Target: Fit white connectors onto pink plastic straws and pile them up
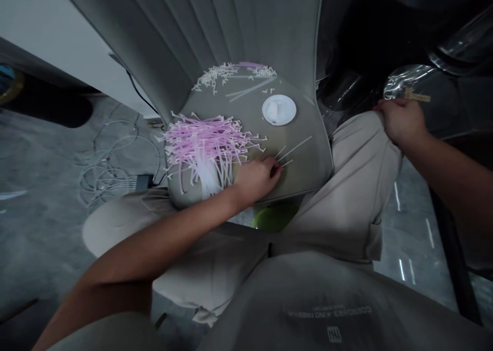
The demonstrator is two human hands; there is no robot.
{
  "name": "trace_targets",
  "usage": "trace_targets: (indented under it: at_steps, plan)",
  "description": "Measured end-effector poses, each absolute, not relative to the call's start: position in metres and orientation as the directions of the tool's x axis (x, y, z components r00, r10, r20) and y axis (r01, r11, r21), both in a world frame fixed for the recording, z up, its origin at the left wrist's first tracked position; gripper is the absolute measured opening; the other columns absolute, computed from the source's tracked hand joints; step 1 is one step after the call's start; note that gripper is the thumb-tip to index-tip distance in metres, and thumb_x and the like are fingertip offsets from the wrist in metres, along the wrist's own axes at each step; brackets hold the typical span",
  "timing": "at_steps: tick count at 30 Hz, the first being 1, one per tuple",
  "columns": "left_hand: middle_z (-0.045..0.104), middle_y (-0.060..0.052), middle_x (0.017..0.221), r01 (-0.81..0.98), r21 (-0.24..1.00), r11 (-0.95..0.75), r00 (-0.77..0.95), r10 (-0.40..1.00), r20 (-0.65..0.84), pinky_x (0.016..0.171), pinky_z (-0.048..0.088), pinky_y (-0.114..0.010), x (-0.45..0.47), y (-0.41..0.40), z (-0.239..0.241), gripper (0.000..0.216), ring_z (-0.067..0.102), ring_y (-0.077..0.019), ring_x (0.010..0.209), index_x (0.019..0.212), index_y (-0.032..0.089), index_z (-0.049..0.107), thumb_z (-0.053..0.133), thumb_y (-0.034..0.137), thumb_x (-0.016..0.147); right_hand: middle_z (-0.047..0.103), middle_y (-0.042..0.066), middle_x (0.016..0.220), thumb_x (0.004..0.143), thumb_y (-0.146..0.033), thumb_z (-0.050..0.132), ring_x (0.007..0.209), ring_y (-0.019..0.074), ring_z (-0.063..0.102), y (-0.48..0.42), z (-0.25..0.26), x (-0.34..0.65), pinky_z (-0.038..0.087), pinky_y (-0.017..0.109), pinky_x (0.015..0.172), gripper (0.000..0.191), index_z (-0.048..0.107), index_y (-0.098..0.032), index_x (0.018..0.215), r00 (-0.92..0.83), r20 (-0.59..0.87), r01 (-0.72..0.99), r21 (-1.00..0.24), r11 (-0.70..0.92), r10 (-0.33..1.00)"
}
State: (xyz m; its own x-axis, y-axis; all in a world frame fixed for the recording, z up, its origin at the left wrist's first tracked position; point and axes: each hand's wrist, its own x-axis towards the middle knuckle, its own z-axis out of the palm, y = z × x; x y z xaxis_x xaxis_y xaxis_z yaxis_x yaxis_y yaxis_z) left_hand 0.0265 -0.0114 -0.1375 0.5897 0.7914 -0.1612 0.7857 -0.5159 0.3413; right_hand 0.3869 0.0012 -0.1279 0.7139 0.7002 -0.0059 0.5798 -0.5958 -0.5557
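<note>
My left hand (256,179) rests at the front of the grey chair seat (308,174), fingers pinched on a thin white stick (287,162). Another thin stick (295,148) lies just beyond the fingertips. Left of this hand spreads a heap of thin pink sticks (204,135) with small white angled tips. White strands (208,174) hang over the heap's near side. My right hand (404,122) lies on my right knee, fingers loosely extended and partly hidden. A white round dish (279,110) holding a small white piece sits beyond my left hand.
Small white angled pieces (215,76) and long pale sticks (250,88) lie near the backrest (246,22). Clear plastic (408,79) with a yellowish strip (418,95) is beside my right hand. Coiled cables (111,171) lie on the floor at left. Something green (275,217) shows below the seat.
</note>
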Motion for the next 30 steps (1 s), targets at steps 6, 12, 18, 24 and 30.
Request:
trace_targets:
  at_steps: [6,12,18,24,30]
  plan:
    - [0.068,-0.007,0.101,0.783,0.254,-0.568,0.611,0.779,-0.14,0.063,0.045,-0.031,0.034,-0.015,-0.141,0.031,0.067,-0.0223,0.085,0.093,0.018,0.065,0.043,0.04,0.095,0.068,0.005,0.079,0.081,-0.033,0.058,0.068,0.0109,0.052,0.002,-0.127,0.385,0.04,0.03,0.072,0.031,0.078,-0.016,0.099,0.715,-0.009,0.576,-0.558,-0.597,0.699]
    - [0.065,-0.007,0.103,0.794,0.25,-0.554,0.592,0.799,-0.11,0.063,0.046,-0.031,0.039,-0.013,-0.143,0.029,0.065,-0.0224,0.09,0.094,0.018,0.065,0.044,0.038,0.094,0.071,0.012,0.091,0.084,-0.037,0.057,0.07,0.0099,0.05,0.0,-0.123,0.383,0.037,0.031,0.071,0.037,0.076,-0.012,0.103,0.717,-0.037,0.573,-0.539,-0.618,0.696]
    - [0.065,-0.007,0.103,0.804,0.283,-0.522,0.562,0.823,-0.08,0.068,0.046,-0.03,0.042,-0.016,-0.145,0.027,0.063,-0.0202,0.088,0.095,0.018,0.065,0.048,0.039,0.093,0.071,0.01,0.086,0.084,-0.036,0.059,0.066,0.0076,0.048,-0.005,-0.123,0.383,0.035,0.032,0.068,0.035,0.077,-0.012,0.102,0.714,-0.012,0.574,-0.563,-0.595,0.7]
    - [0.064,-0.007,0.101,0.785,0.373,-0.494,0.535,0.845,-0.007,0.072,0.048,-0.029,0.026,-0.015,-0.133,0.029,0.063,-0.0189,0.089,0.097,0.019,0.066,0.049,0.042,0.093,0.069,0.008,0.083,0.082,-0.035,0.06,0.066,0.0084,0.049,-0.009,-0.128,0.39,0.036,0.031,0.069,0.032,0.077,-0.015,0.101,0.726,-0.007,0.545,-0.604,-0.582,0.688]
    - [0.062,-0.007,0.11,0.777,0.422,-0.468,0.48,0.873,0.084,0.086,0.05,-0.031,-0.003,-0.016,-0.128,0.028,0.062,-0.0199,0.101,0.11,0.019,0.062,0.054,0.037,0.09,0.065,0.004,0.072,0.079,-0.034,0.061,0.063,0.0099,0.051,-0.01,-0.134,0.398,0.037,0.03,0.066,0.028,0.079,-0.018,0.095,0.74,0.003,0.52,-0.636,-0.569,0.673]
